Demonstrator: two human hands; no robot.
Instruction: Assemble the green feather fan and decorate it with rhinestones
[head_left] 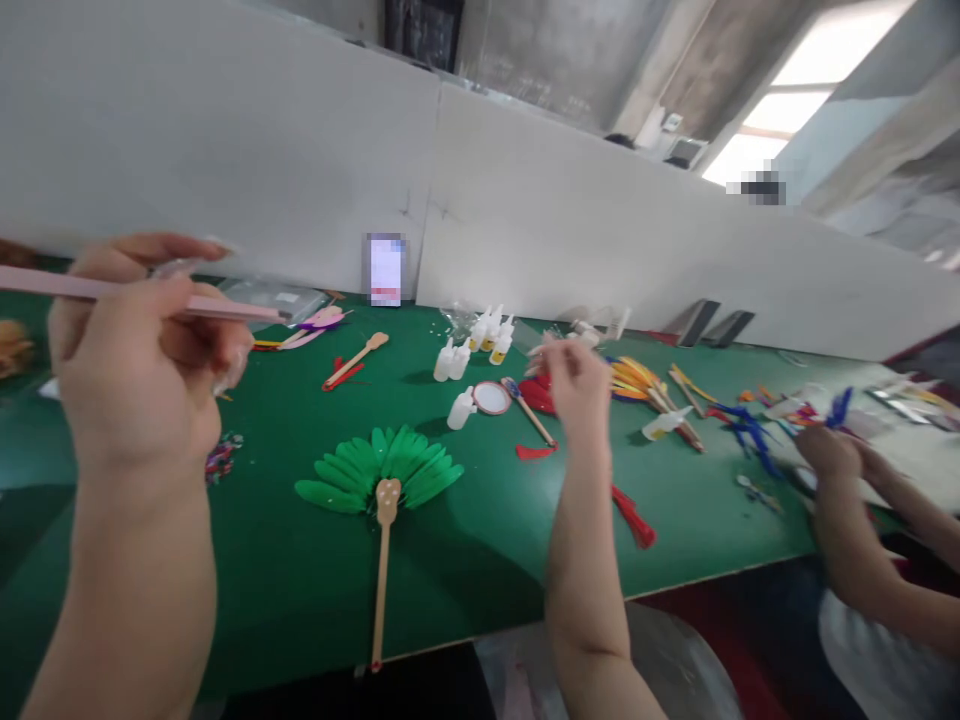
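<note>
My left hand, raised at the left, grips a slim pink stick with a dark tip. Something clear shows at its fingers, too unclear to name. Out over the table, my right hand has its fingertips drawn together beside a clear plastic bag and red feathers. Whatever it pinches is too small to make out. Between my arms lies a fan of green feathers, spread around a wooden handle with pale dots on its head.
White glue bottles stand mid-table, with one nearer bottle by a round white dish. A phone leans on the white partition. At right, a co-worker's hands handle blue feathers. A red tassel lies near the edge.
</note>
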